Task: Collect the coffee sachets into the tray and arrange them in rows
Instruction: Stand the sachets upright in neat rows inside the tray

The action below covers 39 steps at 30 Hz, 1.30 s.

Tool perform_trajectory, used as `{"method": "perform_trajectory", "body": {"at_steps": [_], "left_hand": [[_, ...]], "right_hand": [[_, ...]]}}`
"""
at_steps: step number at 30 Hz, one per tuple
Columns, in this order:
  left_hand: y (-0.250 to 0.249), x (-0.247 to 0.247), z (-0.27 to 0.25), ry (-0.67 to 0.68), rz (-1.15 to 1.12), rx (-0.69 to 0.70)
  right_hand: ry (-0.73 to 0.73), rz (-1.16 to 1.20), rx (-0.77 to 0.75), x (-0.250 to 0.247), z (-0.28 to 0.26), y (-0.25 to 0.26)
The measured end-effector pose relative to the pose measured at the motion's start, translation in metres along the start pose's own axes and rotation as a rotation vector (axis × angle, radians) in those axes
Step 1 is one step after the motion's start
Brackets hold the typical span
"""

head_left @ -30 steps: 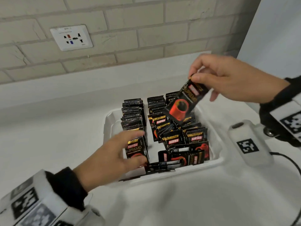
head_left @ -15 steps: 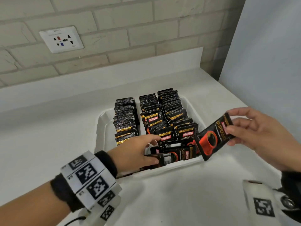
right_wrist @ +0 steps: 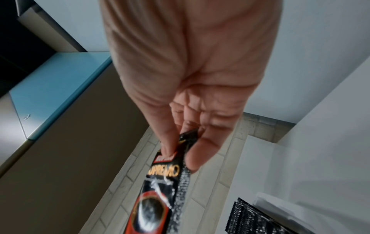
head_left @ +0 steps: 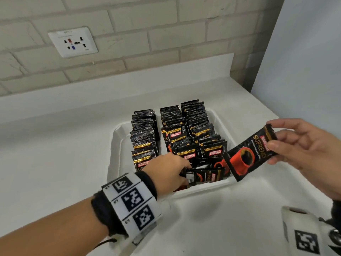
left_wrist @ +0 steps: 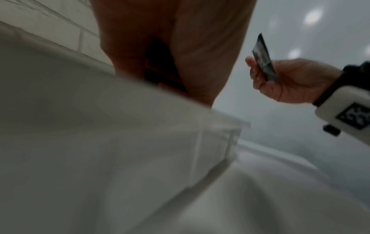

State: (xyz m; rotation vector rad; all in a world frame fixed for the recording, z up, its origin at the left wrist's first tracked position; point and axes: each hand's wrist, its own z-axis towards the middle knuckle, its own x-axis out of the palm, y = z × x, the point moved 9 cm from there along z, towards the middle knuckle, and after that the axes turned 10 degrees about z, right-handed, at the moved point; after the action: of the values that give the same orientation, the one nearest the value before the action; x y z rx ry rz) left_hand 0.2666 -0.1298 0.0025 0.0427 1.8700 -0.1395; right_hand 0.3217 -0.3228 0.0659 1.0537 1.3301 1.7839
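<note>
**One sachet held out, loose ones still to stand up**

White counter (head_left: 55, 163) runs under a brick wall with a socket (head_left: 72, 42); on it sits the white tray (head_left: 115, 145), holding three rows of coffee sachets (head_left: 144, 137) standing on edge. The right hand (head_left: 302, 152) pinches a single sachet (head_left: 249, 154) by its top end between thumb and fingers, just beside the tray's right edge, probably waiting for a slot. Its long axis slants, the pinched top up and to the right, the bottom down toward the tray's front corner. The left hand (head_left: 166, 172) reaches into the tray's front, fingers curled around a loose sachet (head_left: 203, 177) lying flat there, probably to stand it in a row.
</note>
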Motion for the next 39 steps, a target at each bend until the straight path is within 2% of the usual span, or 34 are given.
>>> {"method": "perform_trajectory", "body": {"at_steps": [2,4,7,10,13,17,20,22,24,30,33,35,37,39], "left_hand": [[0.007,-0.018,-0.006,-0.075,-0.082,-0.02],[0.025,-0.044,-0.017,-0.183,-0.283,-0.074],[0.068,-0.065,-0.04,-0.365,-0.88,-0.211],[0.082,-0.045,-0.053,-0.393,-1.395,-0.258],[0.076,-0.018,-0.054,-0.366,-1.623,-0.325],[0.056,-0.004,-0.052,-0.356,-1.706,-0.326],[0.043,-0.003,-0.052,-0.374,-1.68,-0.28],[0.039,-0.003,-0.054,-0.37,-1.737,-0.253],[0.04,-0.003,-0.057,-0.371,-1.776,-0.238],[0.049,-0.013,-0.063,-0.482,-1.613,-0.139],[0.058,-0.018,-0.069,-0.544,-1.58,-0.117],[0.069,-0.02,-0.075,-0.583,-1.592,-0.12],[0.083,-0.022,-0.083,-0.628,-1.615,-0.127],[0.095,-0.024,-0.091,-0.671,-1.607,-0.142]], "right_hand": [[-0.012,0.01,-0.037,0.0,0.002,0.006],[-0.029,0.046,-0.082,-0.003,0.004,0.012],[-0.058,0.158,-0.105,-0.007,0.008,0.014],[-0.047,0.263,-0.036,0.004,0.016,0.003],[0.055,0.266,0.086,0.041,0.024,-0.014],[0.172,0.052,0.195,0.097,0.026,-0.027],[0.157,-0.222,0.126,0.118,0.032,-0.028],[0.144,-0.31,0.083,0.126,0.035,-0.027],[0.151,-0.31,0.058,0.135,0.035,-0.024],[0.199,-0.336,0.034,0.152,0.035,-0.021],[0.115,-0.316,0.011,0.134,0.044,-0.01],[0.074,-0.405,-0.044,0.118,0.049,0.001],[0.185,-0.614,-0.071,0.115,0.05,0.002],[0.431,-0.896,0.016,0.12,0.044,-0.021]]}}
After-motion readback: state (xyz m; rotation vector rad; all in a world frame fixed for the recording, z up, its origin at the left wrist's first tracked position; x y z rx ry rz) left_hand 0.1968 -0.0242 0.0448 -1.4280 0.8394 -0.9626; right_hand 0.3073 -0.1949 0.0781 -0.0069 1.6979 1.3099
